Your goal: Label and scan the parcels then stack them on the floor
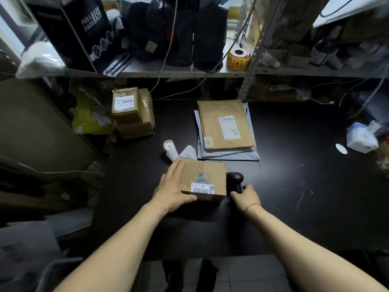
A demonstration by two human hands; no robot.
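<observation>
At the near edge of the black tabletop (294,186), a small brown cardboard box (205,175) with a blue round emblem lies flat, its white barcode label (202,189) stuck along the near top edge and facing up. The left hand (174,190) steadies the box at its near-left corner: the fingers lie straight along the left side and the thumb rests against the near face. The right hand (245,197) is curled round the handle of a black handheld barcode scanner (235,180), which stands just beside the right face of the box with its head pointing away from the label. The step in hand appears to be scanning, labelling of this parcel being apparently complete. To do it well, the scanner head should be swung over and aimed squarely at the barcode, apart from the surface, not touching it. The left hand should meanwhile keep the box flat and stay off the label. The crease in the top flap ends near the label, so a slight tilt toward the scanner may help the read. Behind lie a stack of flat brown and grey mailers (226,125), a white label roll (171,150), and two stacked brown cartons (132,112) at the far left.
</observation>
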